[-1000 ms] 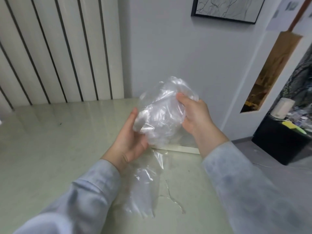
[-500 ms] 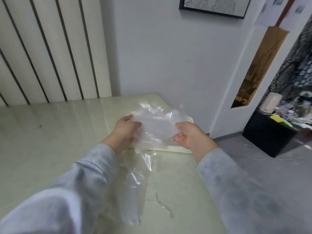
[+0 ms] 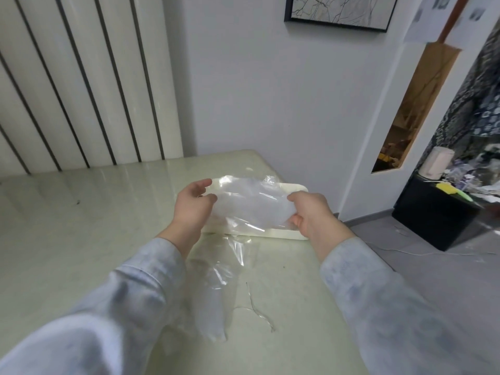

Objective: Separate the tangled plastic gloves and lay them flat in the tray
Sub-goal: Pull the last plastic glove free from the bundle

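Left hand (image 3: 193,209): up over the left end of the tray (image 3: 296,188), with its back to the camera. The first finger sticks out and the thumb sits apart from it. The thumb tip is at the edge of the held glove (image 3: 251,204). The other fingers are hidden, so I cannot tell if it has hold of the glove.
Right hand (image 3: 311,212): fingers curled tight round the right end of the held glove, gripping it.
Held glove: clear, thin and shiny. It is spread out sideways between the two hands, just above the tray.
Tray: white and flat with round corners. It lies on the table (image 3: 81,226) near the far right corner, mostly behind the glove and hands.
Loose plastic (image 3: 213,290): more clear glove plastic lying crumpled on the table, nearer than the tray, between the two sleeves (image 3: 130,293). I cannot tell how many gloves are in it.
Table: pale green and glossy.
Black box (image 3: 433,220): on the floor off to the right, well apart from the table.
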The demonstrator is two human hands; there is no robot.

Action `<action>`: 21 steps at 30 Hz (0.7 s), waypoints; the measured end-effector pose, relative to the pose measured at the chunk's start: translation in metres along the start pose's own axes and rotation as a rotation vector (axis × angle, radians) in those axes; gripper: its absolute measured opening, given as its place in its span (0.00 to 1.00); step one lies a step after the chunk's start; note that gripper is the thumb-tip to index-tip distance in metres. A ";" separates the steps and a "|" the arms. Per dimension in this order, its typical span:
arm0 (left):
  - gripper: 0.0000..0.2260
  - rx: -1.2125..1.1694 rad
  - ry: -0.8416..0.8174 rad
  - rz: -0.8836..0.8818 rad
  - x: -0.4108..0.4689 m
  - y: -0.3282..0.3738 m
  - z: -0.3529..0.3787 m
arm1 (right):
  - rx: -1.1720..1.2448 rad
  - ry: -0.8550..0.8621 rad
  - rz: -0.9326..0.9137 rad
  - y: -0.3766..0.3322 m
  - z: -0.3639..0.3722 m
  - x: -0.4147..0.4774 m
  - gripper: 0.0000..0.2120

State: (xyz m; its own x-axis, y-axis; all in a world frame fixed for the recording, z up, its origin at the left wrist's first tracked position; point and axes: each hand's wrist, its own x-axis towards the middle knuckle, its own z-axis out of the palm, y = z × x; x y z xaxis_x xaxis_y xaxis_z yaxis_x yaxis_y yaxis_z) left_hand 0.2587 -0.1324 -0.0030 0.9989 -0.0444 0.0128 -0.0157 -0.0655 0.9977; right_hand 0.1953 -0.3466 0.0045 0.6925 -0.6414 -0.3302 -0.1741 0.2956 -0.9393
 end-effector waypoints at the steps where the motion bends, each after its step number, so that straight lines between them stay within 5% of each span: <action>1: 0.18 0.001 0.012 0.003 -0.003 0.000 -0.003 | -0.033 0.048 -0.045 -0.002 -0.003 -0.003 0.10; 5: 0.14 -0.009 -0.007 -0.022 -0.016 -0.002 -0.014 | -0.203 0.152 -0.242 -0.007 -0.009 -0.019 0.03; 8: 0.12 -0.016 -0.034 -0.056 -0.031 -0.004 -0.023 | -0.260 0.126 -0.339 -0.008 -0.009 -0.042 0.21; 11: 0.10 0.011 -0.050 -0.066 -0.050 -0.009 -0.033 | -0.304 0.079 -0.412 0.004 -0.004 -0.066 0.19; 17: 0.10 0.398 -0.140 0.090 -0.083 -0.021 -0.052 | -0.583 -0.286 -0.345 0.047 0.009 -0.093 0.10; 21: 0.16 0.769 -0.181 0.190 -0.101 -0.028 -0.068 | -0.886 -0.343 -0.439 0.080 0.011 -0.095 0.18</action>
State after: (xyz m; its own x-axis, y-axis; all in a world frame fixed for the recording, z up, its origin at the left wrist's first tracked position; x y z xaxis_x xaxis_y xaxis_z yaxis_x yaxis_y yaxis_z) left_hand 0.1609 -0.0578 -0.0277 0.9548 -0.2796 0.1005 -0.2751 -0.7044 0.6543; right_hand 0.1235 -0.2541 -0.0387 0.9564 -0.2905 -0.0293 -0.2137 -0.6281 -0.7482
